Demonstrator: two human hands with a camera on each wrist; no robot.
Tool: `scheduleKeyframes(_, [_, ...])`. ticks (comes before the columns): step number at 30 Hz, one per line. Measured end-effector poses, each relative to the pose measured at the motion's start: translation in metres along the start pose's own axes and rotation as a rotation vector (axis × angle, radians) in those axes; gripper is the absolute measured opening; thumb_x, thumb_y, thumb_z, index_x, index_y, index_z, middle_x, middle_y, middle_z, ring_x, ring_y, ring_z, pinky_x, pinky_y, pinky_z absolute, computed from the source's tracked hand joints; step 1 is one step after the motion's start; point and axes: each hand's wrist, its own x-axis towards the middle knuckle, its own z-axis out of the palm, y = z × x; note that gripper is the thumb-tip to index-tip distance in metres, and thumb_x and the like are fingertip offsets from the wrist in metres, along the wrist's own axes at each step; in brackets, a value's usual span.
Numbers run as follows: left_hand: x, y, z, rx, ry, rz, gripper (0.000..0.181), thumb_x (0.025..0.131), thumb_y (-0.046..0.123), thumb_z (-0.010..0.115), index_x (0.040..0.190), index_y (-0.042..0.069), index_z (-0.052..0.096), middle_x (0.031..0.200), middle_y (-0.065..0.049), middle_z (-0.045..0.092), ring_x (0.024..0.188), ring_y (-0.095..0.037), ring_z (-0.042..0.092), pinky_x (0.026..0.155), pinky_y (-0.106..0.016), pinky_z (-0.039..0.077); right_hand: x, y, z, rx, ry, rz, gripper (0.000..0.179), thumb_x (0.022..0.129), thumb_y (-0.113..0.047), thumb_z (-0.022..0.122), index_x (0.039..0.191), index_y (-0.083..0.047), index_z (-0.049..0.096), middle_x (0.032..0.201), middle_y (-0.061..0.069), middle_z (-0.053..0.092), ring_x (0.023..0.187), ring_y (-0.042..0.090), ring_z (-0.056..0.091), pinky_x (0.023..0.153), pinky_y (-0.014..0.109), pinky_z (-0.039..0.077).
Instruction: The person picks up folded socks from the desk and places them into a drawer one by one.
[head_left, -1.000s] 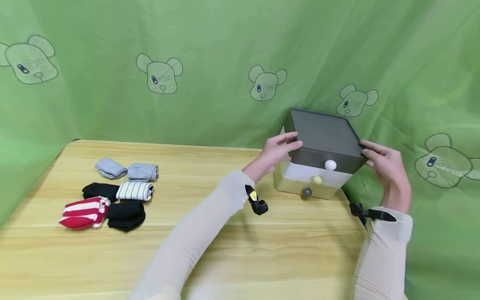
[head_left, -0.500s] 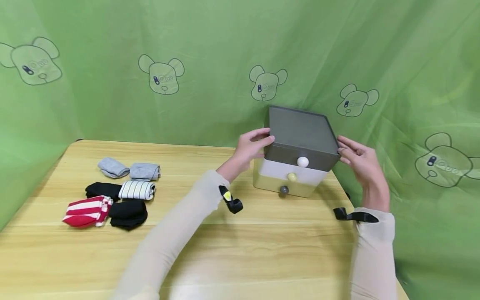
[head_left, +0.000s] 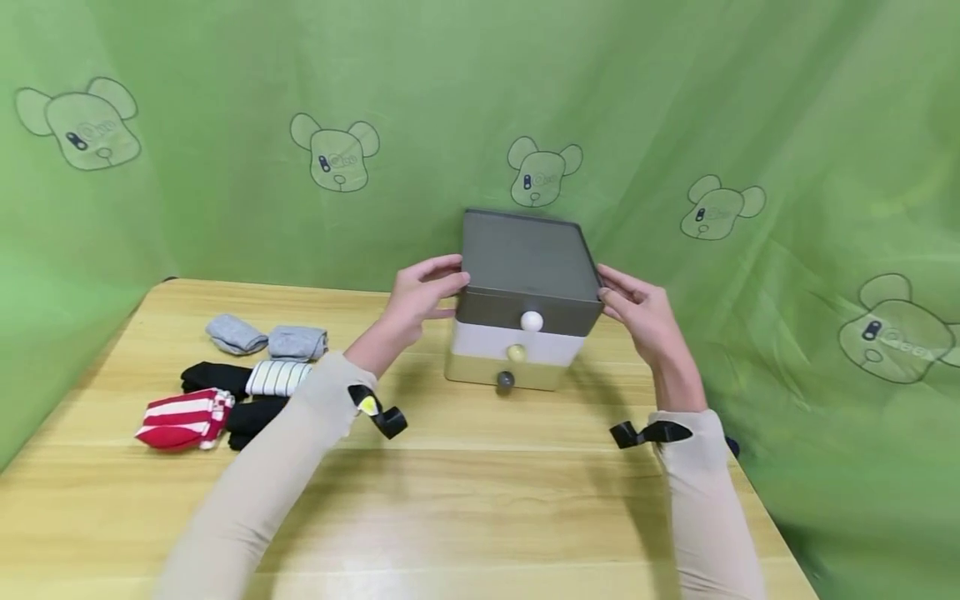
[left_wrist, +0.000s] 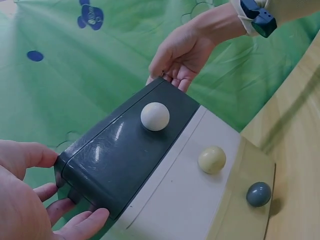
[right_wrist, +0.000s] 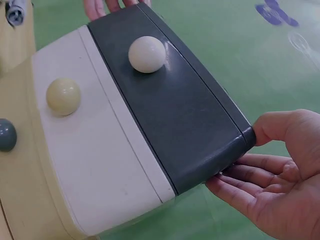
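A small three-tier drawer box point(head_left: 517, 258) stands at the back middle of the table, dark grey above, white in the middle and cream below. Its drawers carry a white knob point(head_left: 532, 322), a cream knob point(right_wrist: 63, 96) and a grey knob point(left_wrist: 258, 194). My left hand point(head_left: 411, 302) grips the upper left side, thumb at the top edge and fingers lower on the side. Opposite it, my right hand point(head_left: 647, 321) holds the upper right side, its fingers beneath the thumb in the right wrist view point(right_wrist: 280, 175). All three drawers are closed.
Folded socks lie in a group on the left of the wooden table point(head_left: 465, 517): grey ones point(head_left: 298, 342), a striped white one point(head_left: 277, 378), black ones point(head_left: 216, 378) and a red-and-white one point(head_left: 184, 419). My left sleeve partly covers them. A green curtain point(head_left: 420, 100) hangs close behind.
Both hands have moved the drawer box leftward along the back of the table, from near the right corner to the middle. The socks have stayed in place.
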Motion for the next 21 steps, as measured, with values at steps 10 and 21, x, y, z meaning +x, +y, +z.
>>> scheduleKeyframes(10, [-0.017,0.018,-0.057,0.052,0.045,-0.041,0.050,0.097,0.014,0.069,0.145,0.016,0.057,0.142,-0.013,0.061,0.118,-0.026,0.065,0.095,-0.043,0.060,0.015,-0.002,0.060,-0.048,-0.034,-0.014,0.052,0.102,-0.010,0.057,0.152,-0.003,0.044,0.157,0.020,0.044,0.139,0.025,0.053,0.097,0.017,0.055])
scheduleKeyframes(21, [-0.023,0.029,-0.097,0.109,0.071,-0.054,0.053,0.097,0.019,0.069,0.148,0.018,0.054,0.140,-0.008,0.061,0.133,-0.032,0.056,0.098,-0.042,0.059,0.022,-0.007,0.104,0.003,-0.047,-0.031,0.051,0.102,-0.009,0.057,0.151,-0.005,0.046,0.158,0.016,0.044,0.144,0.027,0.047,0.106,0.028,0.053])
